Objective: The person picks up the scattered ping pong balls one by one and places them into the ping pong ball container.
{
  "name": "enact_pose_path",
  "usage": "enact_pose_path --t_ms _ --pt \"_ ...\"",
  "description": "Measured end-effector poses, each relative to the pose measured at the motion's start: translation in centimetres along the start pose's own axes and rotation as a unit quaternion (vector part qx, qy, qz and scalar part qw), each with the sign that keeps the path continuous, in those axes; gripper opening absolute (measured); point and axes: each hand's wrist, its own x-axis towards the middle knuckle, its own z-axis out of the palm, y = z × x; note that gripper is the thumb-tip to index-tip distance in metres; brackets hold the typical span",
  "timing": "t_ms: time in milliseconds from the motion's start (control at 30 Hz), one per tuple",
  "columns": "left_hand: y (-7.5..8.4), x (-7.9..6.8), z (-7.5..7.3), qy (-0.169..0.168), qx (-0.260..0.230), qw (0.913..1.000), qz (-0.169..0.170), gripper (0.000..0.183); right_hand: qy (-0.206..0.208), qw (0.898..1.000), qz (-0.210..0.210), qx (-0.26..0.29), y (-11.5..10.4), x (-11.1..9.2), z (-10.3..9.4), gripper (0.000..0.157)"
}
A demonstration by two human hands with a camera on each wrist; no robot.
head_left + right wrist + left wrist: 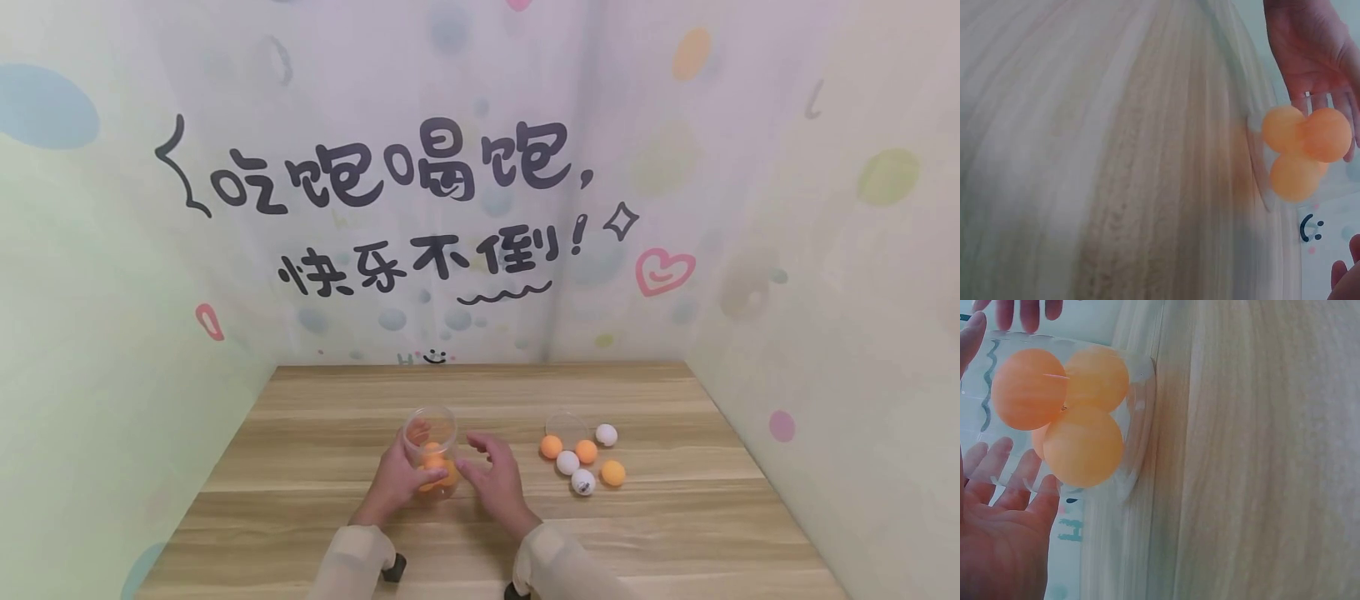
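A clear plastic cup (431,429) stands upright on the wooden table, with several orange ping-pong balls (1084,447) piled inside it. My left hand (399,477) holds the cup from its left side, thumb across the front and fingers behind the wall. Those fingers show through the clear plastic in the left wrist view. To the right of the cup, my right hand (495,482) is held with fingers apart and nothing in its grasp. Its thumb tip is very close to the cup; whether it touches, I cannot tell.
Right of my hands lie loose ping-pong balls, orange (612,473) and white (582,482). Behind them is a faint clear round rim (567,415), its kind hard to make out. A printed white wall covering (480,333) borders the table at the back and sides.
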Motion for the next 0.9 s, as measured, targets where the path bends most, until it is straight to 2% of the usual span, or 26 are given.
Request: enact_pose_path --t_ms 200,500,767,900 --pt "0.0 0.0 0.0 -0.003 -0.003 1.0 -0.004 0.09 0.001 0.999 -0.013 -0.038 0.6 -0.3 -0.3 0.045" --pt "0.2 -0.1 0.0 0.002 -0.007 0.9998 -0.021 0.089 -0.007 0.998 -0.023 -0.058 1.7 -0.6 -0.9 0.051" --pt "0.1 -0.1 -0.1 -0.002 -0.006 0.9999 -0.014 0.09 -0.011 0.998 -0.021 -0.058 2.4 -0.6 -1.2 0.054" --pt "0.1 -0.1 -0.1 -0.003 -0.005 0.9998 -0.018 0.091 -0.003 0.995 -0.017 -0.097 2.6 -0.6 -1.3 0.057"
